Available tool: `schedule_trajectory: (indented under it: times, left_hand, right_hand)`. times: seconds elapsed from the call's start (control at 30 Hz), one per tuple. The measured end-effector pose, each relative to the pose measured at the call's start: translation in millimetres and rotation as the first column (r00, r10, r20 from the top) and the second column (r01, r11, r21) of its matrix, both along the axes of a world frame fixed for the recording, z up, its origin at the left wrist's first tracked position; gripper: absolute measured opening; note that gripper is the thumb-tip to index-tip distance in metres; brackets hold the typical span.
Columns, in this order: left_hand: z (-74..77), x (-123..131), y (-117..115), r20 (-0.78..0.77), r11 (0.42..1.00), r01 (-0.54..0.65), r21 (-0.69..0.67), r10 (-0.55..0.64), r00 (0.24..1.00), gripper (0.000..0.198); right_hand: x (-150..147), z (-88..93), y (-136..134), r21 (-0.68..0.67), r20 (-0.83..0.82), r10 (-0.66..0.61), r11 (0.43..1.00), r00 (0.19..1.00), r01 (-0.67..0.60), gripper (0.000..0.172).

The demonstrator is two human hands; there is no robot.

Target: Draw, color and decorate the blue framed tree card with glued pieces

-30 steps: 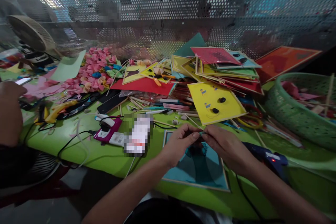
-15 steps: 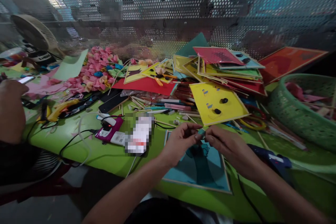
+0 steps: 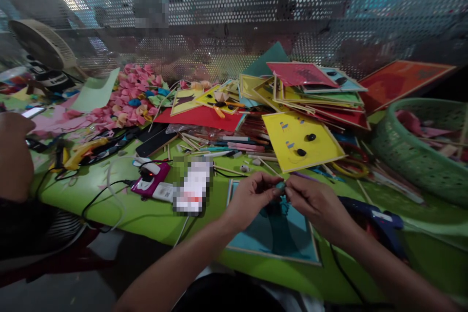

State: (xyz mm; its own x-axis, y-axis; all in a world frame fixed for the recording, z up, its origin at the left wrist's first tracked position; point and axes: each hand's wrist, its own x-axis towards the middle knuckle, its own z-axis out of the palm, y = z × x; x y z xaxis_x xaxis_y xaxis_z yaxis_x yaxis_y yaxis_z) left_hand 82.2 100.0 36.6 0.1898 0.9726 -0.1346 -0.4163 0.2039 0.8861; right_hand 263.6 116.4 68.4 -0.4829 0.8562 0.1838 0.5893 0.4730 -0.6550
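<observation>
My left hand [image 3: 252, 201] pinches a small teal piece [image 3: 280, 185], perhaps folded paper; its exact kind is too small to make out. From the other side my right hand [image 3: 310, 201] closes its fingertips on the same piece. Both hands are held over a blue panel [image 3: 252, 239] with a pale stick frame, which lies on the green table near me. Dark shapes or shadows show on the panel, and my hands cover its upper part. A dark blue glue gun [image 3: 378, 217] lies just right of my right hand.
A phone [image 3: 193, 187] and a purple power adapter [image 3: 150, 180] with cables lie to the left. Behind are a yellow framed panel [image 3: 292, 131], stacked panels, pens and pink paper pieces [image 3: 135, 83]. A green basket [image 3: 413, 156] stands right. Another person's arm [image 3: 14, 156] reaches in left.
The fingers of my right hand have curled in more tightly at the teal piece, which has turned slightly. The whole view has shifted a little; the panel stays in place.
</observation>
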Motion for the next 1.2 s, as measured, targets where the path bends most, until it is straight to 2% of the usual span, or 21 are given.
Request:
schedule_trajectory:
  times: [0.1,0.27,0.33,0.47,0.57,0.9,1.07,1.2]
  left_hand:
    - [0.4,1,0,0.028,0.999,0.016,-0.028,-0.015,1.0,0.051]
    - [5.0,-1,1,0.069,0.998,0.027,-0.055,-0.023,0.997,0.056]
    - [7.2,-2,2,0.056,0.999,0.014,-0.042,-0.011,0.998,0.056]
    - [9.3,-2,0,0.03,1.0,-0.004,-0.022,0.005,1.0,0.053]
    - [9.3,-2,-1,0.036,1.0,-0.007,-0.023,0.008,0.999,0.05]
    - [5.7,-1,-2,0.094,0.998,0.017,-0.057,-0.012,0.996,0.048]
    - [4.6,-1,-1,0.11,0.997,0.026,-0.071,-0.018,0.994,0.051]
    - [4.4,-2,-1,0.065,0.999,0.008,-0.043,-0.006,0.998,0.05]
  right_hand:
    - [-3,2.3,0,-0.089,-0.093,-0.025,0.996,0.995,0.016,0.03]
    - [-1,7.1,2,-0.263,-0.221,0.03,0.961,0.975,-0.089,0.035]
    - [1,7.2,3,-0.258,-0.179,0.048,0.962,0.983,-0.094,0.039]
    - [3,2.8,6,-0.12,-0.004,0.067,0.99,0.998,-0.067,0.038]
    - [4,-1.1,6,-0.074,0.041,0.098,0.993,0.994,-0.095,0.035]
    - [1,-1.7,2,-0.065,0.002,0.082,0.995,0.997,-0.082,0.034]
    - [4,0.7,2,-0.177,-0.12,0.122,0.974,0.985,-0.143,0.036]
    - [4,-0.5,4,-0.172,-0.058,0.11,0.978,0.992,-0.119,0.036]
